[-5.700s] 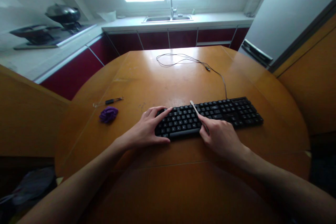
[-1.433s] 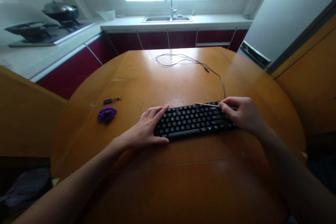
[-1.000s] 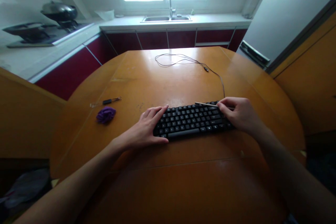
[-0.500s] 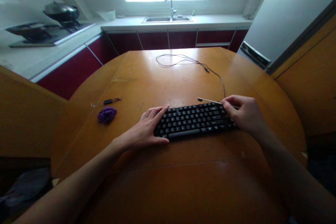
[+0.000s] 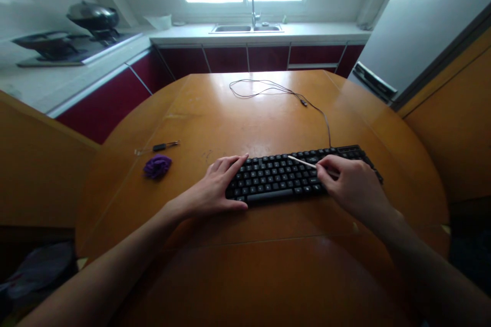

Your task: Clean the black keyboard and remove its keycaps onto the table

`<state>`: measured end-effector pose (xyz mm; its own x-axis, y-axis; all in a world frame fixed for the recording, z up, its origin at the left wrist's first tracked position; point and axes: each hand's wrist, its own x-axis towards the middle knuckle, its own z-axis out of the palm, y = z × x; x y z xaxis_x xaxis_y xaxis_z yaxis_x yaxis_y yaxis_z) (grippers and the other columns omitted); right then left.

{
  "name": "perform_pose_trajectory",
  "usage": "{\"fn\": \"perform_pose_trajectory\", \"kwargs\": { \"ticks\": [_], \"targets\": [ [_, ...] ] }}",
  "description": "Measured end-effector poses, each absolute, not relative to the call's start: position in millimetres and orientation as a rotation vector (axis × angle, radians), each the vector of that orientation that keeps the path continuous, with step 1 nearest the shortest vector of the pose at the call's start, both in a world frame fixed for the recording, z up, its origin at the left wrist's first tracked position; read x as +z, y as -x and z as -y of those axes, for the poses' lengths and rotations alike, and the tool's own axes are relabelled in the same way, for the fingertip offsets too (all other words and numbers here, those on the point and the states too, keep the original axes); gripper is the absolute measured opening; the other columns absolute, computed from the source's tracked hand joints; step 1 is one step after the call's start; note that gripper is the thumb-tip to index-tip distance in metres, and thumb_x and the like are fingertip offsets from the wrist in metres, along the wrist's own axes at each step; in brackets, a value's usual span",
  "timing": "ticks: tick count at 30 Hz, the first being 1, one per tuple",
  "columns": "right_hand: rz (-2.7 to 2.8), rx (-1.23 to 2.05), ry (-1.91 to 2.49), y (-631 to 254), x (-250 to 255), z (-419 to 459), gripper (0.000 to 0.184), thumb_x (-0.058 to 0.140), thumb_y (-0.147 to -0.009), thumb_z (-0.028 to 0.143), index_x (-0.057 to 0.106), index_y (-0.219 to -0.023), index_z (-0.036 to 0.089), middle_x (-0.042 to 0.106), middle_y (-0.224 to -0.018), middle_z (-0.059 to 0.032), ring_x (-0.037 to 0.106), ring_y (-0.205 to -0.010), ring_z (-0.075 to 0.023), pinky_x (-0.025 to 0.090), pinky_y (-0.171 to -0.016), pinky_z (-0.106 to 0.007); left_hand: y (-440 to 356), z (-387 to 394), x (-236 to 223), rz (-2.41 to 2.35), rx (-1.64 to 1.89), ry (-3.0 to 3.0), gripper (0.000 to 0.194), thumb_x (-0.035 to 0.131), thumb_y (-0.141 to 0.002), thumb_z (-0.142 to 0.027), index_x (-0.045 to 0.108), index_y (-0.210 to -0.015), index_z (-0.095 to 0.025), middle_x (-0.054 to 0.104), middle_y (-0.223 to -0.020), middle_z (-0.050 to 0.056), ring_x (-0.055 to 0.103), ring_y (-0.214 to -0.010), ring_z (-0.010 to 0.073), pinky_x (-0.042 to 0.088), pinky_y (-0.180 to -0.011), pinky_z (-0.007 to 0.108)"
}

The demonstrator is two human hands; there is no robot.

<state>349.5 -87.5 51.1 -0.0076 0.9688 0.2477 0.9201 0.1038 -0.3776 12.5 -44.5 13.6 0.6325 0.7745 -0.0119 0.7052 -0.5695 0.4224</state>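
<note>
A black keyboard (image 5: 274, 176) lies on the wooden table in front of me. My left hand (image 5: 220, 186) grips its left end, thumb along the near edge and fingers reaching to the far edge. In my right hand (image 5: 347, 179) is a slim, pale-handled toothbrush (image 5: 303, 161), pinched between thumb and fingers. Its head lies over the upper rows of keys, and the dark bristles seen earlier are now lost against the keyboard. Part of the keyboard's right side is hidden under my right hand.
The keyboard's cable (image 5: 326, 120) runs back to a loose coil on the table (image 5: 215, 112). Left of my left hand lie a crumpled purple cloth (image 5: 157, 167) and a small black-handled wire tool (image 5: 159, 147). A counter with a sink (image 5: 232, 28) stands beyond.
My right hand has moved toward me and slightly left, bringing the toothbrush head from behind the keyboard's far edge onto the keys. The left hand keeps its place.
</note>
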Motion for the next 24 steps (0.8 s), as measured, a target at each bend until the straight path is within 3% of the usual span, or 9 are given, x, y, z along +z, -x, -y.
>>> {"fn": "perform_pose_trajectory", "kwargs": {
  "ticks": [6, 16, 24],
  "targets": [
    [1.938, 0.129, 1.782, -346.2, 44.4, 83.3, 0.022, 0.054, -0.094, 0.033, 0.072, -0.086, 0.022, 0.075, -0.076, -0.006, 0.07, -0.071, -0.0231, 0.04, -0.062, -0.03, -11.2, 43.3, 11.0, -1.159, 0.262, -2.471, 0.117, 0.077, -0.078, -0.06, -0.001, -0.164, -0.04, 0.032, -0.158, 0.013, 0.029, -0.144, 0.0432, 0.031, -0.117, 0.067],
    [2.213, -0.014, 1.925, -336.5, 46.8, 99.6, 0.017, 0.052, -0.096, 0.031, 0.062, -0.085, 0.023, 0.072, -0.072, -0.0031, 0.065, -0.06, -0.0211, 0.021, -0.054, -0.031, -11.5, 43.7, 10.6, -1.159, 0.267, -2.482, 0.119, 0.078, -0.078, -0.06, -0.001, -0.164, -0.039, 0.033, -0.159, 0.012, 0.03, -0.144, 0.0422, 0.031, -0.117, 0.065],
    [2.259, -0.053, 1.974, -318.6, 42.4, 106.1, 0.014, 0.047, -0.098, 0.02, 0.059, -0.09, 0.022, 0.073, -0.074, -0.0048, 0.067, -0.058, -0.0198, 0.02, -0.05, -0.03, -9.6, 42.7, 9.0, -1.147, 0.274, -2.489, 0.118, 0.077, -0.078, -0.061, 0.0, -0.164, -0.039, 0.032, -0.159, 0.012, 0.03, -0.145, 0.0412, 0.031, -0.118, 0.064]
  ]
}}
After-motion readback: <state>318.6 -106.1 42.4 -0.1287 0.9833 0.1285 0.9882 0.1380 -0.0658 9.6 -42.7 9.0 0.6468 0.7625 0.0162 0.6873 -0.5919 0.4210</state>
